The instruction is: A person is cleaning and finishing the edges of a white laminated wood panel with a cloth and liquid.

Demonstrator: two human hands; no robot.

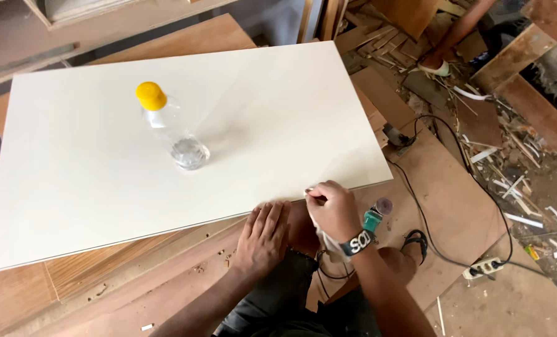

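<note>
Both hands, left hand [263,237] and right hand [331,209], meet white panel's [104,187] near edge.

panel [278,112]: open all round | obstacle: bottle [169,128] left of centre

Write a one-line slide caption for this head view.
Right hand pinching a white cloth at the near edge of a large white laminate board; left hand flat beside it; clear yellow-capped plastic bottle upright.

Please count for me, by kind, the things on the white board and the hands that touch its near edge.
Clear bottle with yellow cap on the white board: 1
Hands at the edge, left hand and right hand: 2
White cloth under the right hand: 1
Total: 4
</note>
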